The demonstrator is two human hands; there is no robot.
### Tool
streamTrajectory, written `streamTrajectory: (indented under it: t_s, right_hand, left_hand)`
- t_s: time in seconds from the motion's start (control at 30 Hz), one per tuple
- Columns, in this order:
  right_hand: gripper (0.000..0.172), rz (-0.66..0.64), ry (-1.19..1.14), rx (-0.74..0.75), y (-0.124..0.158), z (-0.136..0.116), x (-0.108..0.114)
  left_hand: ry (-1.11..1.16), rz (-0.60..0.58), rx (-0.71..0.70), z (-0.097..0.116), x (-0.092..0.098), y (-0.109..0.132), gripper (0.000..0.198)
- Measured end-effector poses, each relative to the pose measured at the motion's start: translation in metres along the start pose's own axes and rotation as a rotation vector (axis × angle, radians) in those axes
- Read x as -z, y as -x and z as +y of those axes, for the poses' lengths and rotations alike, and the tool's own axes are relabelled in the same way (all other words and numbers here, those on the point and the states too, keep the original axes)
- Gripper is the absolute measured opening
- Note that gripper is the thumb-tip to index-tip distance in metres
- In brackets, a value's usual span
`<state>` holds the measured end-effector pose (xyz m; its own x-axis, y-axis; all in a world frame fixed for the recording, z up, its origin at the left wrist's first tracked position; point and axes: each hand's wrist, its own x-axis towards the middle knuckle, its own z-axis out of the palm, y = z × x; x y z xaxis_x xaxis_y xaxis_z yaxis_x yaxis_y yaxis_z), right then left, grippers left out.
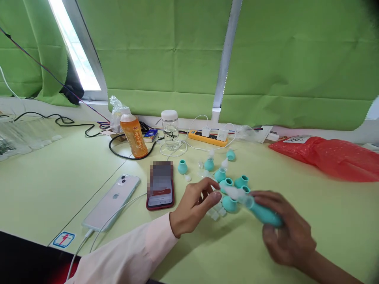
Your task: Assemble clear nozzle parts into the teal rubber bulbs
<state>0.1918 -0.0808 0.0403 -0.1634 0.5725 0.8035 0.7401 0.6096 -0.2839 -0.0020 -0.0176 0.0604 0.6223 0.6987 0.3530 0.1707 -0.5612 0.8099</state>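
My right hand [291, 232] is closed around a teal squeeze bulb [265, 213], blurred by motion and lying nearly level. Its translucent nozzle [235, 192] points left toward my left hand [197, 205]. That hand hovers over the table with thumb and index finger apart, and I see nothing between them. The index fingertip is close to the nozzle's tip; whether they touch is unclear. Beneath and behind the hands stand several small teal bulbs [182, 167], some with open necks, some with a clear nozzle [225, 163] on top. Small clear pieces [217, 212] lie beside my left hand.
Left of the bulbs lie a lit phone [161, 197] and a pale phone [114, 201] on a cable. Behind stand an orange drink bottle [134, 136], a clear jar [170, 132] and a yellow power strip [207, 139]. A red plastic bag [328, 156] is at the right.
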Motion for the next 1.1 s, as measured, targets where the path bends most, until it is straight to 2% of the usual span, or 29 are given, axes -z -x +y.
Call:
streamTrajectory:
  t_s: [0.07,0.13,0.27,0.33,0.37,0.43,0.53,0.6,0.63,0.7,0.77,0.83,0.87,0.93,0.97,1.03,1.1]
  right_hand:
    - [0.042,-0.05,0.012,0.062,0.006,-0.018,-0.002]
    - [0.04,-0.062,-0.004,0.057,0.011,-0.024,-0.005]
    - [0.034,-0.135,-0.112,-0.038,0.017,-0.02,-0.008]
    - [0.026,-0.122,-0.148,-0.116,0.018,-0.019,-0.01]
    - [0.021,-0.099,-0.159,-0.164,0.018,-0.018,-0.011]
    - [0.014,-0.058,-0.17,-0.251,0.019,-0.019,-0.015]
    - [0.014,-0.045,-0.176,-0.321,0.022,-0.02,-0.021]
    - [0.015,-0.033,-0.184,-0.336,0.024,-0.02,-0.024]
    - [0.016,-0.025,-0.196,-0.344,0.026,-0.02,-0.025]
    - [0.017,-0.02,-0.234,-0.379,0.029,-0.02,-0.025]
    - [0.018,-0.043,-0.314,-0.473,0.032,-0.02,-0.025]
    - [0.016,-0.108,-0.491,-0.631,0.034,-0.022,-0.025]
    - [0.016,-0.142,-0.608,-0.726,0.035,-0.023,-0.026]
    - [0.019,-0.187,-0.829,-0.906,0.037,-0.025,-0.028]
    - [0.022,-0.201,-0.914,-0.977,0.037,-0.026,-0.029]
    - [0.031,-0.237,-1.052,-1.075,0.036,-0.026,-0.031]
    - [0.037,-0.302,-1.187,-1.141,0.032,-0.026,-0.031]
  left_hand:
    - [0.08,-0.11,0.037,0.001,-0.003,0.001,0.041]
    - [0.178,-0.198,0.122,-0.001,-0.007,0.003,0.049]
    - [0.663,-0.423,0.32,-0.011,-0.012,0.002,0.052]
    - [0.888,-0.531,0.383,-0.016,-0.011,-0.001,0.05]
    - [0.946,-0.548,0.4,-0.018,-0.01,-0.002,0.048]
    - [0.931,-0.481,0.399,-0.021,-0.009,-0.004,0.043]
    - [0.713,-0.329,0.363,-0.023,-0.007,-0.004,0.041]
    - [0.541,-0.282,0.317,-0.021,-0.006,-0.003,0.046]
    - [0.465,-0.3,0.295,-0.021,-0.007,-0.002,0.047]
    - [0.391,-0.417,0.275,-0.02,-0.008,0.0,0.048]
    - [0.476,-0.592,0.305,-0.021,-0.008,0.0,0.051]
    - [0.629,-0.698,0.325,-0.023,-0.007,-0.001,0.055]
    - [0.674,-0.693,0.324,-0.023,-0.005,-0.003,0.056]
    - [0.605,-0.564,0.306,-0.025,-0.001,-0.007,0.056]
    - [0.462,-0.45,0.289,-0.026,0.001,-0.009,0.054]
    - [-0.007,-0.204,0.257,-0.03,0.004,-0.012,0.04]
    - [-0.513,-0.078,0.227,-0.038,0.004,-0.014,0.026]
